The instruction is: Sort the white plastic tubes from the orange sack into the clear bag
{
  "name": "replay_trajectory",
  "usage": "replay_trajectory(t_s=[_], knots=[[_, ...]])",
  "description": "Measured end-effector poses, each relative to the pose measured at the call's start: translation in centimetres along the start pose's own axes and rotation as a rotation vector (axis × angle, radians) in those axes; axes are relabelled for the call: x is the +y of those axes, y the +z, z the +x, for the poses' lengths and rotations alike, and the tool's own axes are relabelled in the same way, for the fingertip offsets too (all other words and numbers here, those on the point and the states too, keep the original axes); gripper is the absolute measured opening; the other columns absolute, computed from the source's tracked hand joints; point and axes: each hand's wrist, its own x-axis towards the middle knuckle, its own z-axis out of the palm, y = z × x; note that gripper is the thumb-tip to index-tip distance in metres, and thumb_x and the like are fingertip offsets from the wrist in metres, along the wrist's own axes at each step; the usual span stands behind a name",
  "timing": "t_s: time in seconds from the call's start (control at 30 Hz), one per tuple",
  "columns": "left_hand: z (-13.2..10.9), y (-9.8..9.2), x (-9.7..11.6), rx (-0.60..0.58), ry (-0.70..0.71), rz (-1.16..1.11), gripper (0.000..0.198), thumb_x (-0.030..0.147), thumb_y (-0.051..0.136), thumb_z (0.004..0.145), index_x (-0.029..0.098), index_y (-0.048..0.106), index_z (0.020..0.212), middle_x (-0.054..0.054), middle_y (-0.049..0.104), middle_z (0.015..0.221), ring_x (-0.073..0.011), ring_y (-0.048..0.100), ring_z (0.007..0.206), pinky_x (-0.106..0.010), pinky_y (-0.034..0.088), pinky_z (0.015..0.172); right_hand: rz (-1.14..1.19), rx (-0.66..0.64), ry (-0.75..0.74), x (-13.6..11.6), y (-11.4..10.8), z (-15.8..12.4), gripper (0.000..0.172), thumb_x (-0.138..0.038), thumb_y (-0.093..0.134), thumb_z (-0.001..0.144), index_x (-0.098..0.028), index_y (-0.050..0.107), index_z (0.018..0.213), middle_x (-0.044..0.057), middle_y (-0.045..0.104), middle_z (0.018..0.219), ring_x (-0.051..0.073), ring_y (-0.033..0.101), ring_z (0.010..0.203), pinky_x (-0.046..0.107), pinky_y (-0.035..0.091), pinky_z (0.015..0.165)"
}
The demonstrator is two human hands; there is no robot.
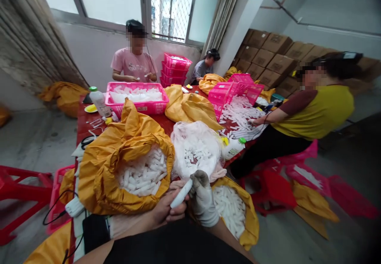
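My bare left hand [169,207] is closed around a smooth white tube-shaped plastic piece [180,196], which tilts up to the right. My right hand [204,201], in a pale glove with greyed fingertips, is closed at the upper end of that piece; whether a small part sits between its fingers is hidden. Just beyond my left hand, an open yellow sack [99,176] holds many similar white pieces [144,175]. Past my hands lies a clear plastic bag [182,133] of smaller white parts [196,155]. Another yellow sack [253,228] with white pieces [230,208] sits to my right.
A pink basket [139,108] of white pieces stands on the red table [82,123]. White bottles [99,100] with green caps flank the sacks. Three people work around the table, one in a yellow shirt [323,109] beside a white heap [241,111]. Red stools [269,190] stand nearby.
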Motion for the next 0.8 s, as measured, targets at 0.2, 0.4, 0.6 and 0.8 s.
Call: replay_trajectory(t_s=[0.2, 0.4, 0.6, 0.8], knots=[[-0.9, -0.2, 1.3, 0.156, 0.166, 0.033, 0.046, 0.061, 0.056, 0.076, 0.015, 0.055, 0.083, 0.007, 0.043, 0.05, -0.0048, 0.031, 0.04, -0.019, 0.02, 0.039, -0.116, 0.019, -0.067, 1.1, 1.2, 1.8, 0.028, -0.034, 0.076, 0.064, -0.023, 0.059, 0.082, -0.003, 0.06, 0.079, 0.011, 0.057, 0.07, 0.024, 0.047, 0.067], [-0.3, -1.5, 0.7, 0.233, 0.21, -0.003, 0.049, 0.063, 0.054, 0.077, 0.015, 0.054, 0.084, 0.007, 0.043, 0.044, -0.0049, 0.029, 0.037, -0.021, 0.017, 0.039, -0.172, -0.069, 0.029, 3.2, 1.3, 2.7, 0.028, -0.035, 0.074, 0.066, -0.023, 0.058, 0.086, -0.004, 0.062, 0.078, 0.012, 0.057, 0.07, 0.025, 0.047, 0.069], [2.1, -2.6, -0.5, 0.169, 0.137, -0.085, 0.056, 0.073, 0.043, 0.073, 0.019, 0.048, 0.087, 0.013, 0.03, 0.04, -0.005, 0.017, 0.03, -0.019, 0.015, 0.034, 0.024, -0.08, 0.228, 2.5, 1.7, 3.4, 0.034, -0.042, 0.071, 0.069, -0.026, 0.051, 0.092, -0.006, 0.06, 0.064, 0.011, 0.055, 0.053, 0.023, 0.045, 0.05], [4.7, -2.2, -0.2, 0.188, 0.112, 0.027, 0.056, 0.075, 0.038, 0.074, 0.019, 0.047, 0.075, 0.01, 0.034, 0.043, -0.0061, 0.024, 0.033, -0.02, 0.02, 0.038, -0.092, -0.054, 0.13, 2.5, 0.1, 5.5, 0.034, -0.046, 0.069, 0.07, -0.024, 0.056, 0.092, -0.002, 0.065, 0.076, 0.013, 0.062, 0.067, 0.025, 0.05, 0.061]])
